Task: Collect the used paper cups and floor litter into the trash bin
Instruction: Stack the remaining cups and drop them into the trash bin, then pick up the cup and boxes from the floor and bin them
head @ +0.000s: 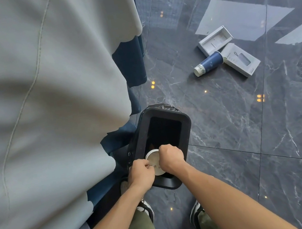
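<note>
Both hands hold one cup over the bin.
Left hand [140,171] and right hand [171,158] curl closed around a white paper cup [153,159] over the black trash bin [185,127] (dark inside); one blue cup [209,63] and two white boxes [215,40] lie on the floor [244,120].

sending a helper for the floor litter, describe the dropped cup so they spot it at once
Past the black bin, out on the dark marble floor, lie two white boxes. The blue cup lies on its side between them, the only round, blue item there.

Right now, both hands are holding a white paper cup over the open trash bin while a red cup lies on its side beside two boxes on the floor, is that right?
Not quite: the head view shows the fallen cup is blue, not red. Both the left hand and right hand do hold the white paper cup over the open trash bin, beside two boxes.
</note>
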`<state>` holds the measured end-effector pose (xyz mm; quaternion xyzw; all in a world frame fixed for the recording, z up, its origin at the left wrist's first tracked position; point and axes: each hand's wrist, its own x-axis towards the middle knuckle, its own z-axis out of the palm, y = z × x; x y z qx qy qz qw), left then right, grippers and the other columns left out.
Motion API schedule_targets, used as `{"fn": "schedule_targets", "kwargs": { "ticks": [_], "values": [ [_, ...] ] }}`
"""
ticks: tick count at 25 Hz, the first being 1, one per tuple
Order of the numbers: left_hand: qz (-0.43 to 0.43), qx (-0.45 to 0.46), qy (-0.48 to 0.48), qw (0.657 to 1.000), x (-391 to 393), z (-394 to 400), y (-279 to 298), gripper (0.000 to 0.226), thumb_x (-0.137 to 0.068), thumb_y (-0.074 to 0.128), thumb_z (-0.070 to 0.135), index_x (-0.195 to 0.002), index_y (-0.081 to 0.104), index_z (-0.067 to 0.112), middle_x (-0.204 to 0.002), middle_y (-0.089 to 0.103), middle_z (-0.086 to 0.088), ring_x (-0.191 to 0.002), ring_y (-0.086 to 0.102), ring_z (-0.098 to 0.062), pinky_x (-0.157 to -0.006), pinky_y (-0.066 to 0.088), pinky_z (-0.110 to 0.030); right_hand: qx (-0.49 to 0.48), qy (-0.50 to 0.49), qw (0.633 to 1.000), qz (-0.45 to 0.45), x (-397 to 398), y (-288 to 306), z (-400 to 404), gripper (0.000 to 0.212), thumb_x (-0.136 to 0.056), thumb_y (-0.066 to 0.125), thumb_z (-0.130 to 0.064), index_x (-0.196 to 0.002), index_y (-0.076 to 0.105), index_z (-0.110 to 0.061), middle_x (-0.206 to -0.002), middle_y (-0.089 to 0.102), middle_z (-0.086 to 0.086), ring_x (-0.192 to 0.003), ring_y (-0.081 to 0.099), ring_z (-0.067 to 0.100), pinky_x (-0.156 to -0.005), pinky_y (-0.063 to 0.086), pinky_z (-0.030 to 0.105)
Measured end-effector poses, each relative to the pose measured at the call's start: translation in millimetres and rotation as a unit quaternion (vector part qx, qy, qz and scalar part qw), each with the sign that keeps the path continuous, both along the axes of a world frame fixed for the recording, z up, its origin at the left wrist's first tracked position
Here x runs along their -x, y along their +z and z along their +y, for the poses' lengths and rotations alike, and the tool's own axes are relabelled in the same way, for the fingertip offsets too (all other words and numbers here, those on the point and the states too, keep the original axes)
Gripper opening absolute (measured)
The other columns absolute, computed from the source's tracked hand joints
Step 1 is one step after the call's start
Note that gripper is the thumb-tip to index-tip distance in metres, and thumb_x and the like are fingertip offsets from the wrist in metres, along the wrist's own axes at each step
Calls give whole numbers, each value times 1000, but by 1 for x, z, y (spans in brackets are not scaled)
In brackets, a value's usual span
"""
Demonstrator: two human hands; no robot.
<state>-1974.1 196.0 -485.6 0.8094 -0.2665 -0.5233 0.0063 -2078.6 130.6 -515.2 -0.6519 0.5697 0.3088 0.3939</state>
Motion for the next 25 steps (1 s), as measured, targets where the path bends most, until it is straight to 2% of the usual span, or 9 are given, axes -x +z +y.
{"fn": "schedule_targets", "kwargs": {
  "ticks": [4, 6, 8, 10, 11, 13, 15, 21, 25],
  "values": [
    [10, -6, -13, 1000, -5, 2, -4, 22, -83, 46, 5, -68, 60, 10, -63, 51, -4, -61, 46, -22, -58, 39, -29, -6, 34, 999, 10, -8, -14, -3, 29, -96, 65, -11, -124, 69, -6, -118, 74, 12, -108, 72, 30, -86, 57, 35],
    [20, -7, 2, 1000, -8, 4, -3, 28, -86, 47, 6, -71, 62, 24, -68, 59, -1, -65, 55, -22, -63, 43, -30, -13, 41, 999, 10, -10, -14, -3, 30, -97, 65, -11, -126, 68, -6, -120, 74, 11, -110, 72, 29, -88, 57, 34],
    [25, -7, 19, 999, -10, 8, 4, 30, -92, 51, 11, -86, 70, 33, -84, 74, 3, -81, 70, -20, -73, 52, -29, -20, 31, 999, -3, -7, -2, -1, 31, -96, 65, -9, -126, 67, -6, -120, 73, 12, -110, 72, 31, -88, 58, 36],
    [13, -1, 14, 1000, -8, 11, 23, 31, -95, 54, 17, -115, 74, 30, -111, 77, 2, -105, 71, -19, -91, 55, -32, -28, 15, 999, -31, 2, 24, -3, 28, -95, 61, -8, -122, 68, -4, -118, 72, 14, -109, 71, 35, -89, 58, 39],
    [6, 1, 1, 1000, -4, 10, 36, 37, -96, 55, 19, -129, 69, 25, -123, 74, 2, -114, 68, -19, -97, 52, -32, -35, 4, 998, -47, 11, 40, -5, 26, -95, 59, -9, -119, 68, -4, -117, 72, 15, -108, 71, 36, -89, 58, 40],
    [-2, 1, -29, 1000, 8, 4, 72, 44, -98, 56, 24, -142, 60, 23, -136, 67, 0, -126, 62, -19, -100, 47, -30, -45, -22, 996, -74, 34, 79, -10, 28, -93, 56, -14, -116, 70, -6, -113, 74, 14, -103, 72, 35, -88, 61, 41],
    [0, 11, -59, 998, 26, -12, 120, 47, -99, 58, 26, -146, 56, 20, -141, 64, -3, -131, 59, -20, -102, 46, -31, -48, -38, 993, -96, 65, 129, -17, 32, -90, 53, -15, -115, 72, -9, -113, 75, 13, -103, 72, 34, -85, 60, 41],
    [-26, 50, -122, 991, 92, -71, 281, 51, -99, 61, 36, -146, 55, 18, -143, 63, -5, -131, 58, -24, -109, 47, -38, -34, -70, 988, -132, 177, 302, -49, 43, -97, 53, -25, -135, 65, -10, -141, 64, 14, -131, 58, 32, -108, 48, 39],
    [-11, 100, -135, 986, 152, -111, 360, 57, -94, 65, 43, -145, 56, 18, -143, 63, -4, -130, 59, -23, -107, 47, -36, 14, -112, 985, -129, 247, 372, -84, 52, -95, 60, -31, -143, 58, -12, -148, 58, 12, -137, 53, 28, -110, 43, 33]
  ]
}}
